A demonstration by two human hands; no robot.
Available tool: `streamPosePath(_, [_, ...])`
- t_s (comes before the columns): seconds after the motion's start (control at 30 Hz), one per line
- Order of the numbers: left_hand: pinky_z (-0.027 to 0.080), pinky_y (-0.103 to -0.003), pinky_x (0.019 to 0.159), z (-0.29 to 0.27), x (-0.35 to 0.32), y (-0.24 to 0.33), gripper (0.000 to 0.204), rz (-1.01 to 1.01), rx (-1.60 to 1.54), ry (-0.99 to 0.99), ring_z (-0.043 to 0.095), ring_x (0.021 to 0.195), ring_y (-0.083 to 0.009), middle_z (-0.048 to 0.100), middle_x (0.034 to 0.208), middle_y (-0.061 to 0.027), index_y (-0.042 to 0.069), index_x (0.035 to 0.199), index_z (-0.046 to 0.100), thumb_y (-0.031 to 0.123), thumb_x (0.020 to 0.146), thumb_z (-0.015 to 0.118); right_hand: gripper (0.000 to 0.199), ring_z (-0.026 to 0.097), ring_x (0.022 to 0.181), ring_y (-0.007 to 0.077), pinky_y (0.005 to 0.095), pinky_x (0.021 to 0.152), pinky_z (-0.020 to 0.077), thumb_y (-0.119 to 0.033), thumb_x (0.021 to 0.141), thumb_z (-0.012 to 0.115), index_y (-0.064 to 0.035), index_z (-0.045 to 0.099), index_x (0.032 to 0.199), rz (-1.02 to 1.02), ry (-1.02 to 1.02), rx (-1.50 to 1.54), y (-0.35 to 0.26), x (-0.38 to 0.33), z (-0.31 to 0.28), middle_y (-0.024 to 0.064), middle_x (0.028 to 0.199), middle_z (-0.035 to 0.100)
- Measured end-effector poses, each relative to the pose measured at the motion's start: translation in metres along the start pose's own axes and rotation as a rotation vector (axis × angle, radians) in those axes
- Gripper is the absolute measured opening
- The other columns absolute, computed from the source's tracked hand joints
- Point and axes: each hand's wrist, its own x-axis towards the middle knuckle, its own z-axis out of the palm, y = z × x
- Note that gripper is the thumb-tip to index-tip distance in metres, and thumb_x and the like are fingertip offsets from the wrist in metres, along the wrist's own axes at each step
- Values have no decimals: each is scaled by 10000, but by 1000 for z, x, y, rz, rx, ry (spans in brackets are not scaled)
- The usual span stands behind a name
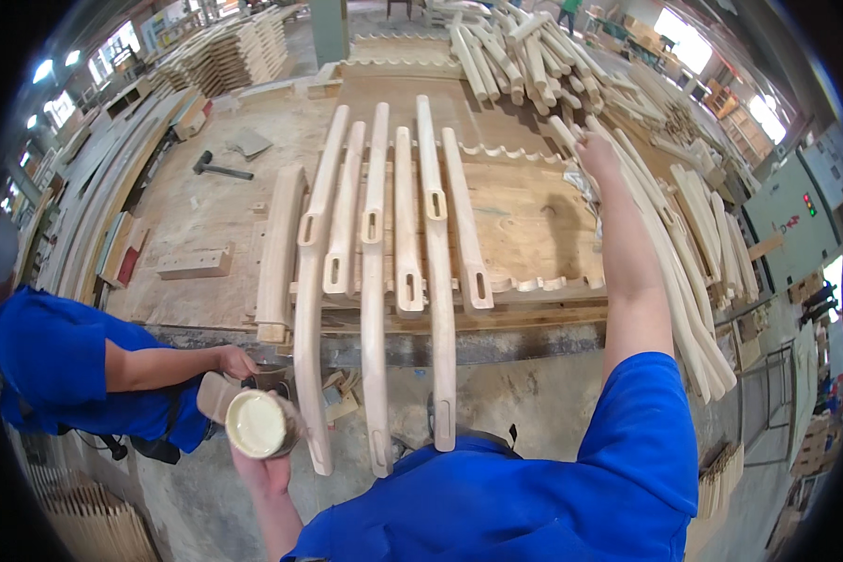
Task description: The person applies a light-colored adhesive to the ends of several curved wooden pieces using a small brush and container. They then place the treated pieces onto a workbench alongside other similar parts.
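My left hand (264, 470) grips an open round tub (257, 424) filled with cream-coloured paste, held low at the left. Stretched far out to the right, my right hand (598, 155) is closed at the far end of a pale wooden leg (628, 201) among similar long, curved pieces; its fingertips are partly hidden. Between my arms, several slotted wooden legs (372, 234) lie side by side on the bench. The longer ones stick out over its front edge toward me, and shorter slotted pieces (408, 220) lie between them.
A co-worker in a blue shirt (51, 361) stands at the left, a hand (239, 361) by the bench edge. On the workbench (159, 300) lie a hammer (220, 169) and a wooden block (195, 263). Wooden pieces are heaped (534, 56) at the far right; an electrical cabinet (791, 225) stands beyond.
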Motion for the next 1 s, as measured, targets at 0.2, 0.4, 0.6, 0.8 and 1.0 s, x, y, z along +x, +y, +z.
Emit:
streamPosePath(0.2, [457,-419,955,-48,-4,0,506,77,30,-123,504,1184,-273,467,1332,-139,124,1411,328,352,966,401,280,619,997,331,445,842,483,-167,838,495,-54,640,1049,152,-186,-282,93,3,3,179,1044,650])
streamPosePath(0.4, [465,-443,944,-35,-2,-12,458,41,30,22,500,1188,-248,490,1313,-89,131,1377,386,329,965,419,201,648,946,245,389,699,531,-150,850,562,-108,694,997,-190,-257,-812,59,-10,71,81,1038,636])
streamPosePath(0.6, [471,-417,942,-4,2,-16,441,158,150,168,516,1165,-229,495,1306,-75,82,1350,412,300,966,418,180,634,926,199,346,685,522,-171,844,578,-126,711,955,-220,-189,-906,71,5,91,35,1052,569])
streamPosePath(0.8, [466,-405,955,-24,-1,-17,454,159,117,-110,505,1179,-234,481,1322,-75,77,1375,379,288,974,403,172,648,890,214,349,697,506,-156,822,592,-118,717,934,-518,-251,-881,73,-15,63,38,984,639])
streamPosePath(1.0, [453,-414,968,-53,3,-21,457,125,56,67,495,1192,-239,480,1324,-83,74,1376,379,282,970,413,187,652,948,195,374,672,507,-188,847,579,-151,723,960,-432,-548,-1101,91,-57,68,9,978,689])
